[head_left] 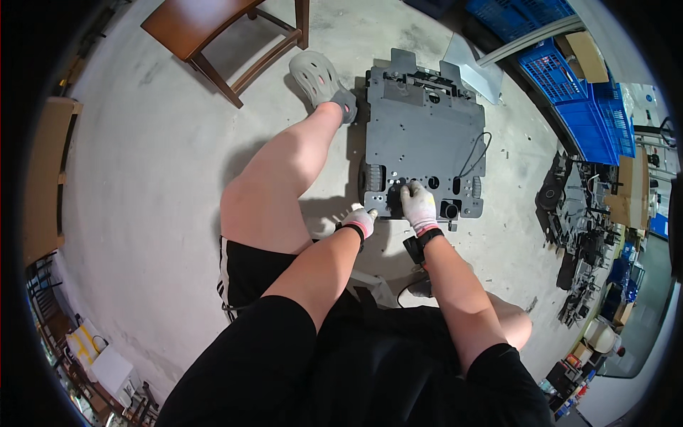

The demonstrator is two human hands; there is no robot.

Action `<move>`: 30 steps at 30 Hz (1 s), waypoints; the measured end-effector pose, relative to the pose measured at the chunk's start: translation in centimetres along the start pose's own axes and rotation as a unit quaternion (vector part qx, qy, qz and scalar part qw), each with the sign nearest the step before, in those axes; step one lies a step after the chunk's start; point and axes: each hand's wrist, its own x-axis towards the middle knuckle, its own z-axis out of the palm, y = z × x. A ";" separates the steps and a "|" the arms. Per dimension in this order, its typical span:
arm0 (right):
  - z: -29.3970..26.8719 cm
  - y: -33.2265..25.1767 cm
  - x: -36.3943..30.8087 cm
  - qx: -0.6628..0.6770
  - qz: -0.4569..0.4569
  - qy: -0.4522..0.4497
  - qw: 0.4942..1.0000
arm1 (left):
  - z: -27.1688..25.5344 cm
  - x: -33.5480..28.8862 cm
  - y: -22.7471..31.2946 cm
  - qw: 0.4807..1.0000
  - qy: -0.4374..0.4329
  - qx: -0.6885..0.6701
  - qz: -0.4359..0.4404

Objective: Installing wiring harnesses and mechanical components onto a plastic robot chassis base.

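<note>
A flat dark-grey metal chassis (425,135) with wheels showing through its plate lies on the floor in front of me. My right hand (418,203), in a white glove, rests on its near end among several holes. Those fingers are bent downward and drawn together; whatever is in them is too small or hidden to make out. At the near left corner is my left hand (361,219), also gloved, with thumb and fingertips apart by the edge. A thin black cable (478,158) loops over the plate's right side.
A brown wooden chair (206,32) stands at the far left, near my grey clog (315,77). To the right lies a heap of black parts (573,213), with blue crates (587,121) and cardboard behind. A grey sheet panel (475,70) sits past the chassis.
</note>
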 end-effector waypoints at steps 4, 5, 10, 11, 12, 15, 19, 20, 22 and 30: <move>0.9 -0.3 -1.4 -0.006 0.025 -0.016 1.000 | 0.4 0.4 -0.1 1.000 0.004 0.024 0.013; 1.1 -0.4 -1.6 -0.007 0.029 -0.014 0.999 | 0.5 0.5 -0.1 0.999 0.011 0.026 0.017; 1.6 -1.0 -2.0 -0.021 0.030 -0.011 0.999 | 0.1 0.3 -0.1 0.999 -0.010 0.021 0.023; 1.6 -1.0 -2.1 -0.035 0.030 -0.019 0.999 | -0.1 0.1 -0.1 0.999 -0.014 0.019 0.029; 1.6 -1.1 -2.3 -0.034 0.025 -0.016 0.999 | -0.3 -0.1 -0.1 0.999 -0.015 0.017 0.031; 1.6 -1.3 -2.8 -0.027 0.014 0.001 1.000 | -0.8 -0.5 0.1 0.999 -0.020 0.024 0.038; 1.9 -1.5 -3.4 -0.014 0.030 0.001 0.999 | -1.0 -0.9 0.1 0.998 -0.031 0.032 0.049; 2.0 -1.6 -3.4 -0.012 0.035 0.002 0.999 | -1.0 -0.9 0.1 0.998 -0.030 0.033 0.049; 2.0 -1.8 -3.3 -0.010 0.037 0.000 0.999 | -1.0 -0.8 0.1 0.998 -0.028 0.037 0.044; 1.4 -2.4 -2.0 -0.016 0.054 -0.028 0.998 | 0.0 0.4 -0.2 0.998 -0.015 0.041 0.041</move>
